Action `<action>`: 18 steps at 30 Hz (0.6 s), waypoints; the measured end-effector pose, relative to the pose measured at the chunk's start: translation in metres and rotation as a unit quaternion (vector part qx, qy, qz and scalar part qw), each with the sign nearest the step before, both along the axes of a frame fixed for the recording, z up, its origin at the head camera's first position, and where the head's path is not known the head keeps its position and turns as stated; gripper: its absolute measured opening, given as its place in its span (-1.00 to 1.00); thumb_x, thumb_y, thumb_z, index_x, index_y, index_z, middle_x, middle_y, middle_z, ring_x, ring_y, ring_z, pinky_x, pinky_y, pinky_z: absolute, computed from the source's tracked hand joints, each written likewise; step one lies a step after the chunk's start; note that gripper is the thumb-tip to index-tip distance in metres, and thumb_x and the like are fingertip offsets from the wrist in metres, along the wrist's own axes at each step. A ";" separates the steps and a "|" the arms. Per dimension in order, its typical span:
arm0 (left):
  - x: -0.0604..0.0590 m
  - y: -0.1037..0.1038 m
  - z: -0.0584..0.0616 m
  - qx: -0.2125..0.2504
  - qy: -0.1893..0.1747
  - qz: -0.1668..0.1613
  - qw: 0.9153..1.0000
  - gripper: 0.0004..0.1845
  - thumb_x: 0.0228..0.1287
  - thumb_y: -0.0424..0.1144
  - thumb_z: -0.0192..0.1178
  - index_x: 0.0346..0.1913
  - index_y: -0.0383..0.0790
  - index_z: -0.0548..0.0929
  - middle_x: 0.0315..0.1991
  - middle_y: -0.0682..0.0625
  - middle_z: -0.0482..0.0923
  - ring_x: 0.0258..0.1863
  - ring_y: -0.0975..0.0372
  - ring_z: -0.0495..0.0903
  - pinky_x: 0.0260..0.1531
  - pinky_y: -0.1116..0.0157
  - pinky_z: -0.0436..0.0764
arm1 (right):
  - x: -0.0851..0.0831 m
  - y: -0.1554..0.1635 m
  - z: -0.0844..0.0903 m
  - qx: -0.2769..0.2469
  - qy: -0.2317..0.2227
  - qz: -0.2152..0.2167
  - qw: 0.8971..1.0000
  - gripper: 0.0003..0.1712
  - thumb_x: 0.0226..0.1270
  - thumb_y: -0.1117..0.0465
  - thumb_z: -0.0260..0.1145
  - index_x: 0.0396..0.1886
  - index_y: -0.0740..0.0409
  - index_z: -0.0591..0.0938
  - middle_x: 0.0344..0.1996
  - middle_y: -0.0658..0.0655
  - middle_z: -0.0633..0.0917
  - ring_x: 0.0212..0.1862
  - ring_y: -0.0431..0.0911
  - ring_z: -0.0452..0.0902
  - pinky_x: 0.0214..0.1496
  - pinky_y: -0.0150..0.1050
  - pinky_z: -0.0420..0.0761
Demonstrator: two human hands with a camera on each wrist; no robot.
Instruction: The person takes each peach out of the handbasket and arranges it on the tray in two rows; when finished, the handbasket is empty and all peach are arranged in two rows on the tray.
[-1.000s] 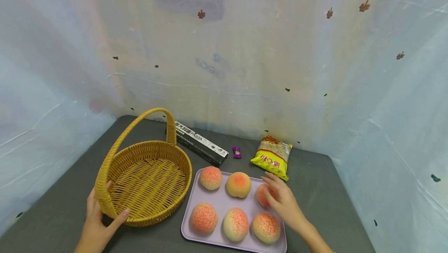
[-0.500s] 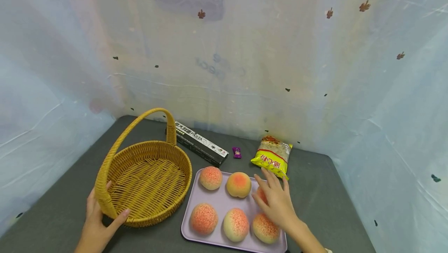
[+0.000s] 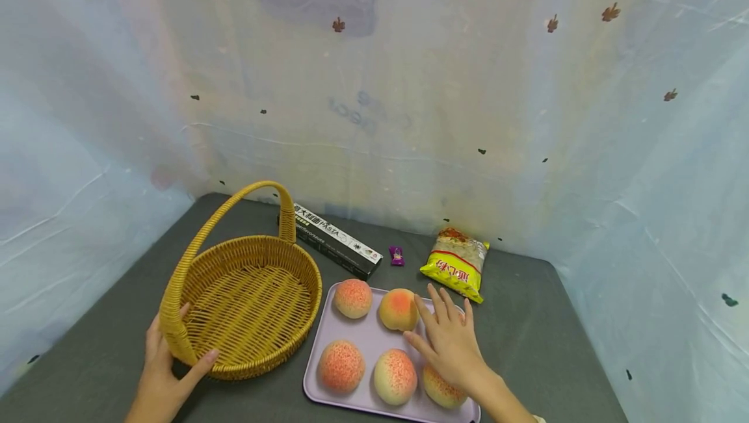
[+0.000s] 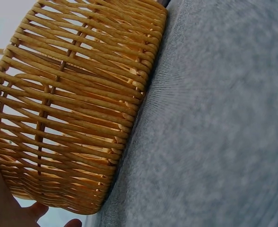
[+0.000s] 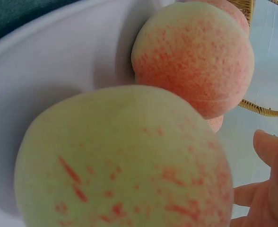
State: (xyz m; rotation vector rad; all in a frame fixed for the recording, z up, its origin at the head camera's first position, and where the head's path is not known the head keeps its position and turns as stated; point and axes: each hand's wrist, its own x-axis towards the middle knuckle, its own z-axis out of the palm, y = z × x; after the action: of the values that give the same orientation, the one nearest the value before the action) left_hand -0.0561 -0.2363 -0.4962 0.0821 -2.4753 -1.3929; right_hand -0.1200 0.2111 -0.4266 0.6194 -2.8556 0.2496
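Note:
My left hand point(image 3: 160, 368) grips the near left rim of a round yellow wicker basket point(image 3: 312, 280) with a tall arched handle. Its thumb lies at the rim; the woven side point(image 4: 77, 104) fills much of the left wrist view. Several toy-like peaches sit in two rows on a pale purple tray point(image 3: 365, 338). Over the tray's right side my right hand point(image 3: 450, 345) hovers, fingers spread, holding nothing. It largely hides the back right peach and part of the front right peach point(image 3: 443, 390). Its fingertips are near the back middle peach point(image 3: 398, 310); whether they touch is unclear.
Behind the tray lie a black and white pasta box point(image 3: 336, 241), a small purple wrapped candy point(image 3: 396, 256) and a yellow bag of pasta point(image 3: 456, 264). A pale plastic curtain point(image 3: 374, 117) stands around the grey table point(image 3: 544, 345).
My right hand has moved left across the tray from the back right peach toward the back middle one, its fingers spreading. My left hand and the basket have stayed in place.

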 end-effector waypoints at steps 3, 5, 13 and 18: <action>0.000 0.000 0.000 -0.006 0.007 0.000 1.000 -0.03 0.31 -0.24 0.35 0.62 -0.10 -0.03 0.55 -0.25 -0.46 0.48 -0.29 -0.39 -0.01 -0.58 -0.05 | 0.000 -0.002 0.001 0.006 -0.012 -0.003 1.000 -0.21 0.46 -0.27 0.12 0.45 0.17 0.41 0.49 0.31 0.22 0.47 0.29 0.11 0.35 0.46 -0.10; 0.001 0.000 0.000 -0.012 0.020 -0.001 1.000 -0.03 0.29 -0.25 0.36 0.61 -0.13 -0.02 0.56 -0.26 -0.44 0.48 -0.30 -0.38 0.02 -0.58 -0.09 | 0.000 -0.002 0.001 0.009 -0.018 -0.007 1.000 -0.19 0.46 -0.29 0.10 0.47 0.17 0.38 0.49 0.31 0.21 0.48 0.27 0.09 0.36 0.45 -0.12; 0.007 0.003 0.018 -0.075 0.101 0.025 0.992 -0.03 0.18 -0.24 0.43 0.58 -0.15 0.11 0.53 -0.33 -0.06 0.52 -0.24 -0.27 0.23 -0.46 -0.35 | 0.001 -0.004 0.003 0.014 -0.039 -0.011 0.999 -0.14 0.46 -0.30 0.09 0.49 0.21 0.33 0.48 0.35 0.22 0.48 0.28 0.08 0.36 0.45 -0.13; 0.015 0.023 0.060 -0.060 0.293 0.171 0.939 -0.35 0.19 -0.08 0.33 0.28 -0.41 0.55 0.26 -0.34 0.48 0.41 0.04 0.30 0.40 -0.11 0.11 | 0.000 -0.003 0.005 0.015 -0.044 -0.012 0.999 -0.17 0.46 -0.31 0.08 0.46 0.19 0.39 0.49 0.33 0.22 0.48 0.27 0.08 0.37 0.45 -0.16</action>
State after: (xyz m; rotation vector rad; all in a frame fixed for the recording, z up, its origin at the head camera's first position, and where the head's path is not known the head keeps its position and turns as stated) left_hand -0.0406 -0.2133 -0.4366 0.0562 -1.9287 -0.9429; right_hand -0.1202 0.2077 -0.4213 0.5945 -2.9547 0.2367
